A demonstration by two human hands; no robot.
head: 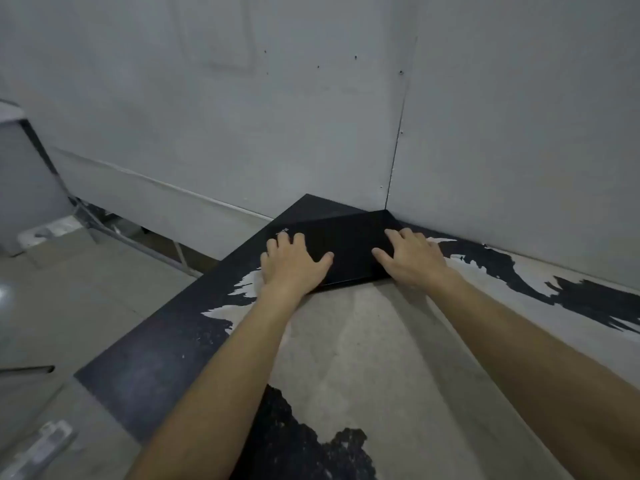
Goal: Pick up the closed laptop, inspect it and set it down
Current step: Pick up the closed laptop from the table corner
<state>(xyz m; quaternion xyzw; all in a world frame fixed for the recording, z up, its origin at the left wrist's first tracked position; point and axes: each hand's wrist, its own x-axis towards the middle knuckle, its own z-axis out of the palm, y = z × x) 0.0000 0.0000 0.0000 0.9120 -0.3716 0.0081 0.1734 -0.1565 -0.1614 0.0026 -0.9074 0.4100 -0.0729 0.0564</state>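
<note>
— Where's the laptop (349, 251)?
— Closed, lying flat at the far corner of the worn tabletop (346, 341), close to the wall (242, 133).
— And the hands?
— Left hand (294, 268) rests spread flat on its left side; right hand (412, 259) lies spread flat on its right edge. Neither is gripping.

A worn bench (346, 341) fills the lower middle of the frame, its black coating peeled away to pale patches. Behind it stand plain grey wall panels (242, 116) dotted with small holes. At far left, a grey cabinet (24, 174) sits on the concrete floor (86, 289).
</note>
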